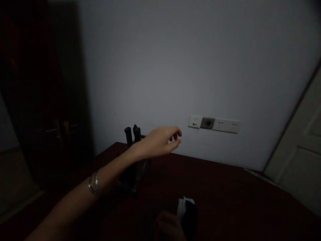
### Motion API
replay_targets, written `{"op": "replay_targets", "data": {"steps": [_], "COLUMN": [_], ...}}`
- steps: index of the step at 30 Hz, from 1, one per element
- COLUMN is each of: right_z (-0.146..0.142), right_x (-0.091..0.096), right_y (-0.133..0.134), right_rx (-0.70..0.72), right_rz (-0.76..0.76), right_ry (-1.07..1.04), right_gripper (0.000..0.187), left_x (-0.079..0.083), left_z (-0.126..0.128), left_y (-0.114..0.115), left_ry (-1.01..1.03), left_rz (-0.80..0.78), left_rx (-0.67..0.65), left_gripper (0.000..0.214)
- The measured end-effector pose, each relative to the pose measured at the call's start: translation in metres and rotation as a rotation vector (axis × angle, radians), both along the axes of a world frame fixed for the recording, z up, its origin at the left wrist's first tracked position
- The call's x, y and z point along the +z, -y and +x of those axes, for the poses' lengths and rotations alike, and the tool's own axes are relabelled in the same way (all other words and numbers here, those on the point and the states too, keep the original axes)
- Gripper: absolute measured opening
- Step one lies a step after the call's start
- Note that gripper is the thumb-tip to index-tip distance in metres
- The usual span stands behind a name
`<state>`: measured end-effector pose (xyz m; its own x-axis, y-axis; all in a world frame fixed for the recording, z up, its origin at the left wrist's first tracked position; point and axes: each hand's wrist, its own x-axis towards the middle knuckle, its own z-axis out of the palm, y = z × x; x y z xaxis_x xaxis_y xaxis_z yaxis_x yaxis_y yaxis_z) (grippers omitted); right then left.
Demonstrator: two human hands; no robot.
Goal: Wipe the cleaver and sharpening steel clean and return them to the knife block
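Note:
My left hand point(160, 142) reaches forward above a dark red table point(225, 187), fingers loosely curled and apart, holding nothing. It hangs just in front of a black knife block point(132, 157) with dark handles sticking up at the table's back edge. Thin silver bracelets point(94, 184) circle the left wrist. My right hand point(168, 227) shows dimly at the bottom edge, closed on a small dark and white object point(187, 212) that I cannot make out.
A white strip of wall sockets point(215, 124) sits on the pale wall behind the table. A dark wooden door with a brass handle point(61, 129) stands at the left. A white panelled door point(298, 157) is at the right.

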<state>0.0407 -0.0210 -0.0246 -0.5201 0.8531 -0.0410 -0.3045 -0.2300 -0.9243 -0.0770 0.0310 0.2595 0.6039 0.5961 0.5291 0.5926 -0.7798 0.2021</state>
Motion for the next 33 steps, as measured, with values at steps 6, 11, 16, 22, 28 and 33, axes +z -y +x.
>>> {"op": "replay_targets", "data": {"steps": [6,11,16,22,28,33], "right_z": [0.059,0.119,0.158,0.180,0.199,0.211], "right_x": [0.016,0.027,0.026,0.012,0.013,0.022], "right_y": [0.003,0.025,0.048,0.055,0.038,0.037], "right_rx": [-0.234,-0.350,-0.451,-0.496,-0.703,-0.649], "right_rz": [0.013,0.013,-0.028,-0.043,-0.099,-0.123], "right_ry": [-0.070,-0.053,-0.016,0.043,0.107,-0.218], "right_gripper": [0.030,0.024,0.022,0.024,0.028,0.036], "left_x": [-0.122,-0.194,-0.229,-0.234,-0.202,-0.188], "left_z": [0.065,0.099,0.110,0.110,0.116,0.141], "left_y": [-0.024,-0.031,-0.034,-0.036,-0.035,-0.021], "left_ry": [-0.266,-0.422,-0.458,-0.355,-0.211,0.371], "left_rz": [-0.305,-0.445,-0.544,-0.673,-0.857,-1.363], "left_rx": [0.137,0.114,0.127,0.123,-0.162,-0.429], "left_gripper": [0.024,0.038,0.040,0.016,0.010,0.019]}}
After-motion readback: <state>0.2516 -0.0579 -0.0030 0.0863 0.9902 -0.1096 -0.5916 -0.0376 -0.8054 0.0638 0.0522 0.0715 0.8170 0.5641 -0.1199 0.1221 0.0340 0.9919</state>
